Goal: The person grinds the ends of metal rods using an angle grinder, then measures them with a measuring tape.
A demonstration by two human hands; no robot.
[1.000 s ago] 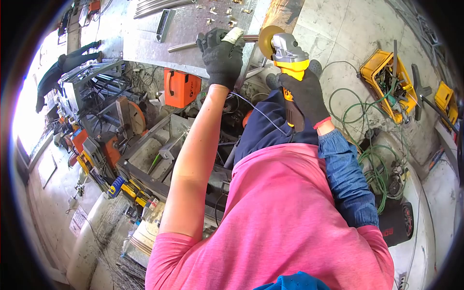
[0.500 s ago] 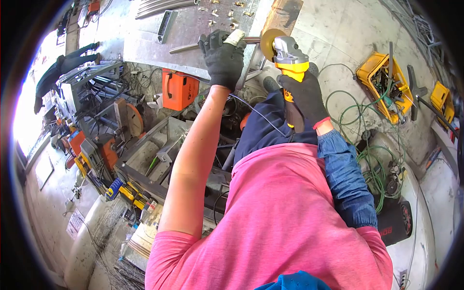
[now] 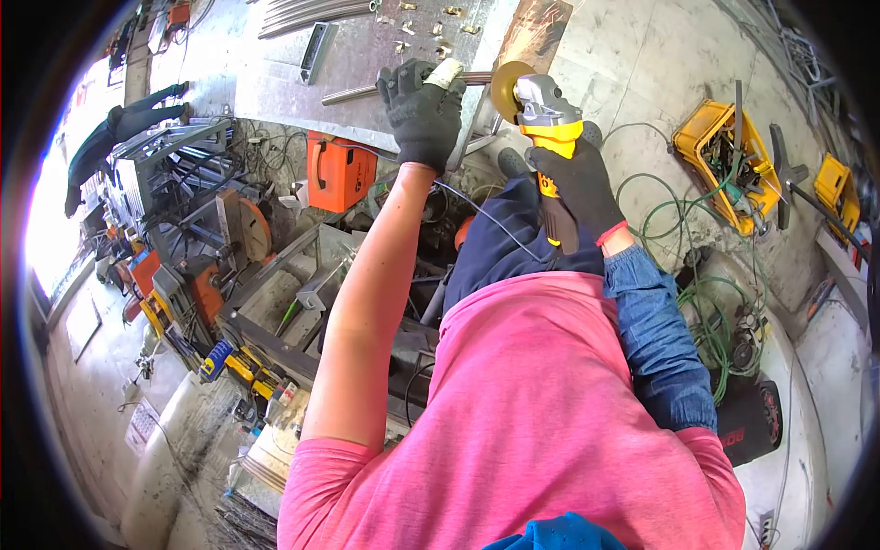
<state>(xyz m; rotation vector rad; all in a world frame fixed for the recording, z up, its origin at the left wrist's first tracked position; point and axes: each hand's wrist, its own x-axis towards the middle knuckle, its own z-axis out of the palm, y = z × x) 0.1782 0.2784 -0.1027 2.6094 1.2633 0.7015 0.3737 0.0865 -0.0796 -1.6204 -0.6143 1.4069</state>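
My left hand [image 3: 423,119], in a dark glove with a pale wrap on one digit, is closed over thin metal rods [image 3: 350,94] at the edge of the metal table. Their far ends reach right to the disc [image 3: 510,90] of a yellow and grey angle grinder [image 3: 553,128]. My right hand [image 3: 583,188], gloved too, grips the grinder by its body. Sparks spray from the disc across a brown board [image 3: 543,35]. The exact contact between disc and rods is too small to make out.
More rods [image 3: 307,14], a short channel piece [image 3: 317,51] and several small metal parts [image 3: 440,29] lie on the metal table [image 3: 257,87]. An orange box [image 3: 341,172] stands below it. At right are a yellow crate [image 3: 731,170] and green hose [image 3: 683,220]. Another person's legs [image 3: 128,124] show at left.
Sparks now fly over the brown board where none showed before. The grinder has shifted slightly left and its disc has tilted a little. My left hand stays nearly still on the rods.
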